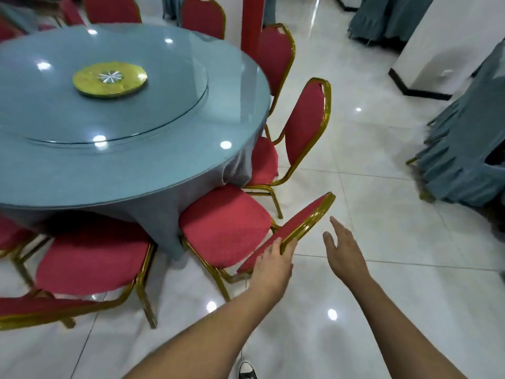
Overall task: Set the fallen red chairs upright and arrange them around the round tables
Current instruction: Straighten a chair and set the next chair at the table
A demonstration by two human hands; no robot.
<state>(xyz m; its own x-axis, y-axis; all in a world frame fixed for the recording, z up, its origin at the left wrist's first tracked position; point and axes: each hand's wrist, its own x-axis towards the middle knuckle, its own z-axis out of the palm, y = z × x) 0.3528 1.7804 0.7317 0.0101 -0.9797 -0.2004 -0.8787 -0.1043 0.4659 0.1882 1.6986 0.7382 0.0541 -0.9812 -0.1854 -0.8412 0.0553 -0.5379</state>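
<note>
The left hand [273,265] grips the chair [226,228] by its backrest top, fingers curled round the gilt rim; the right hand [345,253] hovers just beside, fingers spread (chair upright, seat toward the round surface [114,165]).

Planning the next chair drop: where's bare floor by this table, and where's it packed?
Bare tile runs right of the gripped chair, out to the skirted table, and near the shoe. Packed: chairs ring the round table edge; left hand grips one backrest, right hand hovers open.
</note>
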